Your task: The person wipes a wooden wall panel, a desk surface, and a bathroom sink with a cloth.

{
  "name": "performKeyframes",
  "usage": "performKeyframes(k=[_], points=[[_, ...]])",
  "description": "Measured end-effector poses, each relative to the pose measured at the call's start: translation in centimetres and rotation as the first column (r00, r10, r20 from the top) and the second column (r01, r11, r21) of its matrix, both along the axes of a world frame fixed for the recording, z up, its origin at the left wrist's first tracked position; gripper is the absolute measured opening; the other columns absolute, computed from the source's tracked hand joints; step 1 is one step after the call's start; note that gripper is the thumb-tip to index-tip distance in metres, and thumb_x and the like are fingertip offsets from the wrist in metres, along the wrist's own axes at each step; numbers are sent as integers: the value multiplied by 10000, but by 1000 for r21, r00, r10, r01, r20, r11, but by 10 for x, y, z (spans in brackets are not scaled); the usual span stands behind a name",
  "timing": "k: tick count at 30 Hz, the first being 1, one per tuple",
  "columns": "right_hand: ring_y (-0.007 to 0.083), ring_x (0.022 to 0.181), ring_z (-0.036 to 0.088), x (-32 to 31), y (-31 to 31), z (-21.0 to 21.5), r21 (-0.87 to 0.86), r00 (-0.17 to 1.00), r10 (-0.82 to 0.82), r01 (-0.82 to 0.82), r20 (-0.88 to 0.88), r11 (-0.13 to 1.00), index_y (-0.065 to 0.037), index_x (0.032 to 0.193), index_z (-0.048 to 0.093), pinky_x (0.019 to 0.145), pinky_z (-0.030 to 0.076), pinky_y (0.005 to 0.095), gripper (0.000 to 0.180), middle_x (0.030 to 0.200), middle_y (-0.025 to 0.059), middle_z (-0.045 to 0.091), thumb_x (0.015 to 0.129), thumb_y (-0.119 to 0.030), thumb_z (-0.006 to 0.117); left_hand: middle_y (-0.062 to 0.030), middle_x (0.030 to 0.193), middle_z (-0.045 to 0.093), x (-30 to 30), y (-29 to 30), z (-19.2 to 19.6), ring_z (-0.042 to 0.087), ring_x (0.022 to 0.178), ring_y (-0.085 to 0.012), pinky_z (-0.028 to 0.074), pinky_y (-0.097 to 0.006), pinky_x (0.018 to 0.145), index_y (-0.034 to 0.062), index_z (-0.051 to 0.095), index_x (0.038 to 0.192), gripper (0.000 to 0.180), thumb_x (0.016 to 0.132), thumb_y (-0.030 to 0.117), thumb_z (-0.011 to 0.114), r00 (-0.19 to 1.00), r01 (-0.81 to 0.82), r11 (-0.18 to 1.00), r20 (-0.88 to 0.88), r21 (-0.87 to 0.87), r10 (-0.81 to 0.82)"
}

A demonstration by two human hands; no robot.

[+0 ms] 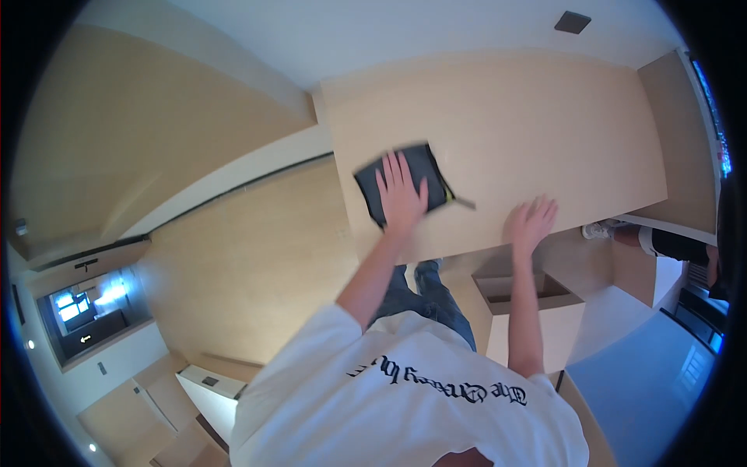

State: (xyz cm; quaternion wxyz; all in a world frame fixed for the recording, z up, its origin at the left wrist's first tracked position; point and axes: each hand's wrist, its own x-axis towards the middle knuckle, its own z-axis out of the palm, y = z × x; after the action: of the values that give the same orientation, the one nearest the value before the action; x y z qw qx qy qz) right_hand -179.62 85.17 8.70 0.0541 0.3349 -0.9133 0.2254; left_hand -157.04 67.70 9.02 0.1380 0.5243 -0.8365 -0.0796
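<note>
A flat, dark grey pouch [429,170] with black edging lies on the light wood tabletop [498,117], near its left end. Along its right side runs a thin yellow strip, and a short grey strap [464,203] sticks out from that corner. My left hand [402,201] is open on top of the pouch, palm down with fingers spread, slightly blurred. Farther right, my right hand [531,222] is open by the near table edge, fingers stretched forward and holding nothing. The pouch's middle is covered by my left hand.
Close to my right forearm stands a box-like unit [576,305] with an open recess on top. Another person's leg and white shoe [597,230] show at the right. An upright wood panel [678,132] bounds the table's right end. A dark square plate [573,22] is beyond the table.
</note>
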Motion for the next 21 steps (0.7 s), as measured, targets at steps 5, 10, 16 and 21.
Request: performKeyframes(k=[5,10,16,21], points=[[440,1430,186,-82,-63,-26,169,964,-254,264,-76,950,43,1445,306,1126,184,584,671,1502,328,256,952,-392,439,-227,1556,234,-52,-145,-18,184,1460,-338,136,-507,1178,-43,264,1480,784,926,470,475,1000,-13,991,23,-131,16],[392,1452,170,-79,-71,-31,308,944,-302,328,-129,893,22,1468,278,1143,157,568,687,1543,271,230,965,-438,364,-205,1566,228,-70,-209,-25,184,1462,-330,144,-515,1174,-9,276,1487,758,933,471,468,999,-15,992,44,-122,20],[371,1458,165,-68,-69,-16,280,951,-309,305,-32,910,12,1478,269,1159,131,546,673,1543,259,242,968,-416,374,-209,1566,228,-34,-87,-3,202,1457,-348,168,-594,1143,12,328,1470,729,909,427,537,988,146,989,57,-34,-144],[391,1454,170,-68,-79,-4,243,950,-312,307,-20,920,24,1470,282,1156,138,551,657,1545,271,229,965,-383,391,-175,1565,253,40,80,25,217,1456,-332,191,-581,1137,58,332,1485,780,853,414,616,884,447,831,-18,332,-468]])
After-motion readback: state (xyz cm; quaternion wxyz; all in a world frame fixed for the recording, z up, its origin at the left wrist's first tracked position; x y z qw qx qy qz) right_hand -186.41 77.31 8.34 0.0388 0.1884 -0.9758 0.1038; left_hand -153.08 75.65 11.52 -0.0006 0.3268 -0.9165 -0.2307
